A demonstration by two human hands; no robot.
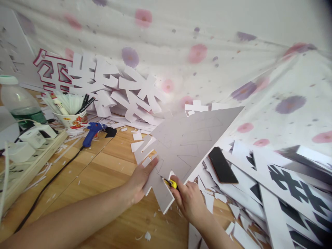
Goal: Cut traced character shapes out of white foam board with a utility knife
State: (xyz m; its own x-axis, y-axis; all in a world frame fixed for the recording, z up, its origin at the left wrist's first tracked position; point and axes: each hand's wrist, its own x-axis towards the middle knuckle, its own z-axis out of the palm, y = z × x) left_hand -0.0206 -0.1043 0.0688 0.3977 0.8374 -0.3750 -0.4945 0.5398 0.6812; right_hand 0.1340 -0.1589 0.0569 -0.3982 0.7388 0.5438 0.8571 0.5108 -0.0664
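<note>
looked like matt white foam board point(186, 145), smooth-faced, pencil-lined, held by the bare left hand point(141, 181). gripped in the right hand point(190, 202), a yellow plastic knife point(171, 183), slightly glossy. lay on warm wooden floor point(103, 173), satiny, strewn with white paper scraps. at the right, a glossy black phone point(222, 165) on printed matt sheets. far behind, soft floral cloth point(207, 45), creased. at the left, a shiny blue plastic glue gun point(92, 133) and a clear plastic bottle point(18, 100).

Both forearms are bare to the frame's edge, no sleeves showing, and the left hand point(141, 180) and right hand point(189, 200) wear no gloves, rings or watch.
</note>
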